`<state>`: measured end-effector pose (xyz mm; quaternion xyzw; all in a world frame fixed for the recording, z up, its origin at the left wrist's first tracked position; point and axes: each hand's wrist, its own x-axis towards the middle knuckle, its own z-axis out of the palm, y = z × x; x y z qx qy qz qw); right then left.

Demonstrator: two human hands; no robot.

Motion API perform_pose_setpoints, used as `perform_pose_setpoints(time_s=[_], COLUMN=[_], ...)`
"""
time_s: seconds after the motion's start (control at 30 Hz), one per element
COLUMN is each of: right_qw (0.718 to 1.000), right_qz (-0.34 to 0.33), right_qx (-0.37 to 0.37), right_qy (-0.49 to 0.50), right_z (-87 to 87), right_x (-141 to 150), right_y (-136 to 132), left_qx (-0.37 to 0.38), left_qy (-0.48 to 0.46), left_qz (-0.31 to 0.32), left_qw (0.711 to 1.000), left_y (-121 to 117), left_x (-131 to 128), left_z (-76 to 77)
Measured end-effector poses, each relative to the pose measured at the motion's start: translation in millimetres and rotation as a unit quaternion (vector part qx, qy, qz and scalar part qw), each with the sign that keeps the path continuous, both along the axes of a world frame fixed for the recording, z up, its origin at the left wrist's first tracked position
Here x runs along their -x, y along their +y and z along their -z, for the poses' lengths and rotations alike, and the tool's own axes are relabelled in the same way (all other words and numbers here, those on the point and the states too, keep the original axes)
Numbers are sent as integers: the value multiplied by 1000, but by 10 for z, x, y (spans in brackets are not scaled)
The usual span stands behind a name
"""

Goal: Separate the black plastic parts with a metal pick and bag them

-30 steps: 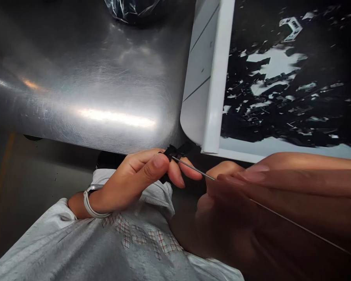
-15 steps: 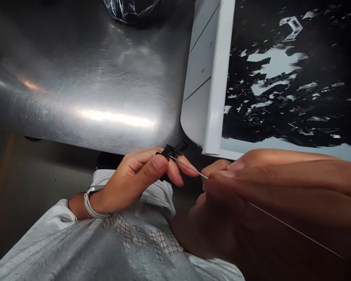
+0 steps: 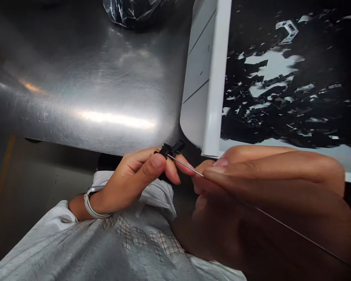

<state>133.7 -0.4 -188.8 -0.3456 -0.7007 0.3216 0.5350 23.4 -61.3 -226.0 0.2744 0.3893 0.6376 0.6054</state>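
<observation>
Between thumb and fingers my left hand point(image 3: 143, 169) pinches a small black plastic part point(image 3: 166, 150) just off the table's front edge. My right hand point(image 3: 251, 187) is closed around a thin metal rod point(image 3: 185, 164). The rod's tip meets the black part, or lies right at it; I cannot tell whether it sits in a hole. Its other end runs back past the right hand to the lower right. The palm side of the right hand is in dark shadow.
A white bin point(image 3: 213, 97) holding a heap of small black parts point(image 3: 280, 97) stands at the right. A scratched steel table point(image 3: 90, 89) spreads across the left, with a clear plastic bag point(image 3: 128, 11) of dark contents at its far side.
My right hand has shifted slightly left and its knuckles are more bent, with the rod still in it. My left hand and the black part have barely moved.
</observation>
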Motion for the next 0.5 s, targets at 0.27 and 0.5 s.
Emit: perform_pose_setpoints(time_s=[0.27,0.5], right_qw=[997,999], right_qz=[60,34], right_qx=[31,36], right_qy=[44,-9], right_z=[105,126], right_x=[103,38], right_y=[-37,-55], left_qx=[17,14], left_qy=[17,17], left_qz=[2,-2], left_qw=[1000,1000], left_y=[-4,-35], left_x=[22,18], left_z=[-15,-11])
